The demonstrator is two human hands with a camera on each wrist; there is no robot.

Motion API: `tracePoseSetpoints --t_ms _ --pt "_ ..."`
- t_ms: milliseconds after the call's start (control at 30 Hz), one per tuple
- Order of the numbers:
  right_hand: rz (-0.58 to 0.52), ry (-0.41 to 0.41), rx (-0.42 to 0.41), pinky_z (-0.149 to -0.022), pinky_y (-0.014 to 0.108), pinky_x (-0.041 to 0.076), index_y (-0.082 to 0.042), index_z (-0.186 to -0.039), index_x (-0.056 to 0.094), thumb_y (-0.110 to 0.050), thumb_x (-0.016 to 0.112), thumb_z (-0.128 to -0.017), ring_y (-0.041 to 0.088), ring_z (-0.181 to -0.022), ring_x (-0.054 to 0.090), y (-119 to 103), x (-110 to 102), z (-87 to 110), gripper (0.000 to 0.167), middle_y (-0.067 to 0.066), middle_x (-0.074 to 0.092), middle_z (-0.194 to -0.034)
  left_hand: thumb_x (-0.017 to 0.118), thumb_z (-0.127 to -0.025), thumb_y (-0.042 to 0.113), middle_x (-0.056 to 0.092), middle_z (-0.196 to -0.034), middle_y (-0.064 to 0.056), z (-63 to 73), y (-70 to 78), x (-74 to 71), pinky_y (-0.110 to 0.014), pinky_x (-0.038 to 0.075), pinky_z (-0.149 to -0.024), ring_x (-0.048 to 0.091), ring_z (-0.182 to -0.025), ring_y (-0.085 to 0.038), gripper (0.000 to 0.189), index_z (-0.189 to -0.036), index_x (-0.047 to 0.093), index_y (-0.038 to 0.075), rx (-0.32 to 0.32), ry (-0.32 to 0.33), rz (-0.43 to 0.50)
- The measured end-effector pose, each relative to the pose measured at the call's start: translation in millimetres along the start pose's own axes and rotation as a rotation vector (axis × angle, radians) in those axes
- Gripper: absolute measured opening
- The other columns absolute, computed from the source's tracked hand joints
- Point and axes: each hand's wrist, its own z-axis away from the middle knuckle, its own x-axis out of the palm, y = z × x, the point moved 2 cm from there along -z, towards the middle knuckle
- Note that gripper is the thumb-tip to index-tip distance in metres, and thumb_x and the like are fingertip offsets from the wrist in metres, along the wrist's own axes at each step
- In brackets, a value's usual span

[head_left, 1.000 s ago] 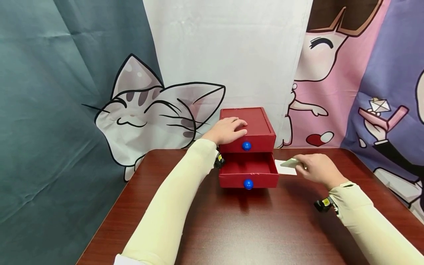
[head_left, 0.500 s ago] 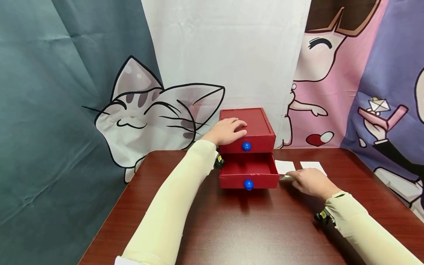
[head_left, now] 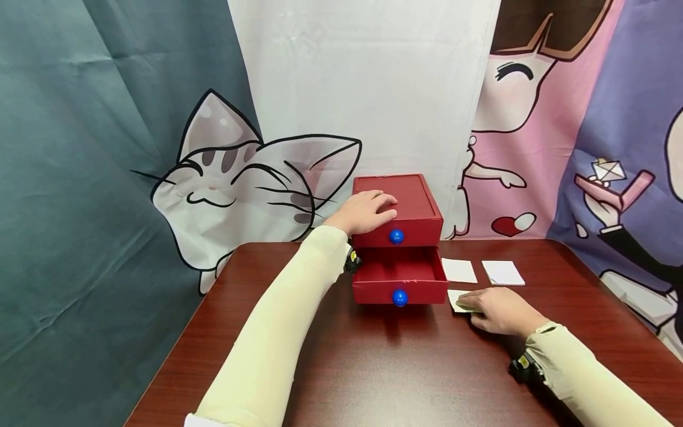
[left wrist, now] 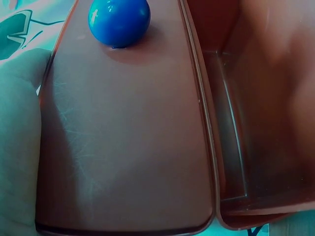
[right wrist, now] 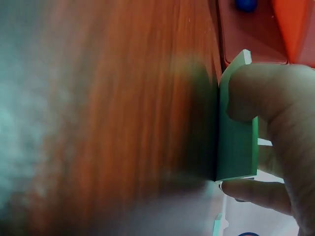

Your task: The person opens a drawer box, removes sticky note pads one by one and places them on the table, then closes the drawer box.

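A small red drawer unit (head_left: 413, 204) with blue knobs stands at the back middle of the table, its lower drawer (head_left: 386, 292) pulled out and bare inside. My left hand (head_left: 361, 212) rests on the unit's top left edge, fingers spread. In the left wrist view the upper drawer front (left wrist: 133, 123) and its blue knob (left wrist: 119, 22) fill the middle. My right hand (head_left: 498, 311) is low over the table, right of the open drawer, thumb and fingers on a small square note pad (head_left: 455, 296). In the right wrist view the pad's pale green side (right wrist: 238, 147) shows under the thumb.
Two white square note pads (head_left: 460, 271) lie side by side behind my right hand, the other pad (head_left: 503, 273) farther right. The brown wooden table (head_left: 384, 367) extends in front. A printed cartoon curtain (head_left: 304, 77) hangs right behind the table.
My right hand has moved down and toward the front with the note pad, lowering it to the table and uncovering the two pads behind. My left hand has stayed on the drawer unit.
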Motion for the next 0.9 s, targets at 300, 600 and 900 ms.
tracePoseSetpoints --t_ms 300,600,900 --pt "-0.034 -0.056 0.034 -0.077 0.042 0.058 -0.010 -0.110 0.077 -0.018 0.078 -0.078 0.022 -0.092 0.072 -3.5 4.0 2.6 0.033 0.005 0.071 -0.112 0.041 -0.105 0.050 0.039 -0.159 -0.003 0.7 -1.4 1.1 -0.040 0.023 -0.121 0.031 -0.148 -0.023 0.049 -0.147 0.051 0.030 0.001 0.005 -0.003" --pt "-0.071 -0.029 0.008 -0.077 0.041 0.058 -0.011 -0.106 0.078 -0.018 0.080 -0.080 0.019 -0.090 0.071 -1.6 1.1 4.1 0.027 0.004 0.070 -0.110 0.041 -0.105 0.050 0.038 -0.159 -0.003 -0.7 -1.2 1.9 -0.041 0.023 -0.121 0.030 -0.148 -0.023 0.048 -0.147 0.051 0.030 0.000 0.004 0.002" --pt "-0.091 0.015 0.079 -0.085 0.045 0.057 -0.012 -0.114 0.075 -0.017 0.078 -0.081 0.023 -0.104 0.067 -4.4 -2.5 1.0 0.034 0.004 0.069 -0.116 0.041 -0.104 0.051 0.039 -0.159 -0.003 -0.1 -1.2 1.6 -0.041 0.023 -0.121 0.031 -0.147 -0.023 0.049 -0.147 0.051 0.030 -0.003 0.009 0.002"
